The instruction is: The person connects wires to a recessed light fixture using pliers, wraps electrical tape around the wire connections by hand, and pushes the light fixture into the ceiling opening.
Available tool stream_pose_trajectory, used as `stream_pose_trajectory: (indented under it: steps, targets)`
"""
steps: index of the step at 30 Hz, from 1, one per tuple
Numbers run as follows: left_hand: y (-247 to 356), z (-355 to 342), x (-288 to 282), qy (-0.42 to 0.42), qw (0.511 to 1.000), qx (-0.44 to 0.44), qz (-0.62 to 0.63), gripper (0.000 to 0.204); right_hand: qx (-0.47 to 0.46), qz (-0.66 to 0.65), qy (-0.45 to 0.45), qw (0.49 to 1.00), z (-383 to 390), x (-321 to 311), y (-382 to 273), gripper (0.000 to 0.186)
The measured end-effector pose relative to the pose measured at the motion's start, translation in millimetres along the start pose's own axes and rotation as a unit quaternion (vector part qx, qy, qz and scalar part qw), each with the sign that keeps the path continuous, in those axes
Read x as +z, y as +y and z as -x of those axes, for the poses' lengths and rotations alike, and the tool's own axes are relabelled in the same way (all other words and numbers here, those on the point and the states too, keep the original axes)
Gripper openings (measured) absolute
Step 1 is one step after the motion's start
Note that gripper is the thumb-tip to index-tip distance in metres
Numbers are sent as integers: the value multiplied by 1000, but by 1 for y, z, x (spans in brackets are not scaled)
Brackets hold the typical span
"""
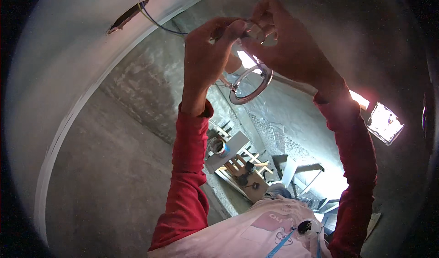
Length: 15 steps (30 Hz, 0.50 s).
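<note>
2 hands up, fingers pinched close; can't tell exactly what left hand [211,52] and right hand [292,45] grasp. Shiny ring [259,91] hangs just below: slipped pinch could drop it. Tugging cable [155,22] could chafe it on slot [125,18] edge.

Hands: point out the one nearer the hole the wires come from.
The left hand: the wires run from the hole to its edge, whereas the right hand is farther off.
</note>
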<state>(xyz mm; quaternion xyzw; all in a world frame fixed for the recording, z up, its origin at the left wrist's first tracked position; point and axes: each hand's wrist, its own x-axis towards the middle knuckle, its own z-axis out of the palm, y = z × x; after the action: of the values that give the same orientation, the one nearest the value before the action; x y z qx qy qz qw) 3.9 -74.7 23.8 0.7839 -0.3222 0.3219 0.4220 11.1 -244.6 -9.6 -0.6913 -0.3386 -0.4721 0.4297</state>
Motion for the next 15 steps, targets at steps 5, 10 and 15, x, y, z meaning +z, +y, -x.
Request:
stream_pose_trajectory:
  steps: [5,10,15]
  targets:
    - [1,-6,2,27,997,62,-40,21,-57,84,-57,993,-7,10,-3,23]
    - [-17,-6,5,72,987,134,-42,20,109,87,-60,988,-12,18,-29,23]
    - [-12,-5,-1,95,987,103,-75,17,-4,60,-2,998,-3,18,-23,31]
